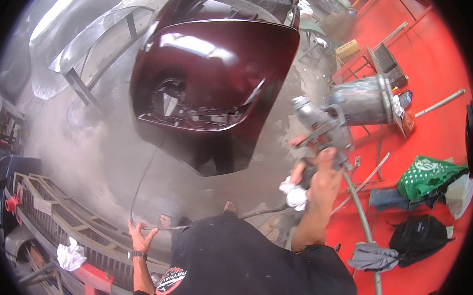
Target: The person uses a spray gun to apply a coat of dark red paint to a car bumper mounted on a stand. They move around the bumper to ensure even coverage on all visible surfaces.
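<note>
At twelve o'clock the panel (218, 85) already gleams wet maroon, right hand (322, 178) gripping the spray gun (330, 119), left hand (141, 237) open around the hose (143, 188).

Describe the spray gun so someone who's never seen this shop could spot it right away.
Start at the big glossy maroon car panel standing on the grey floor, then look to its right, where the floor turns red. There the right hand, which also holds a white rag, grips the spray gun. It alone is metal grey, with a paint-spattered cup on top.

Green bag (426, 175), black bag (418, 233) on red floor (433, 60); grey panels (78, 38) on stands.
</note>
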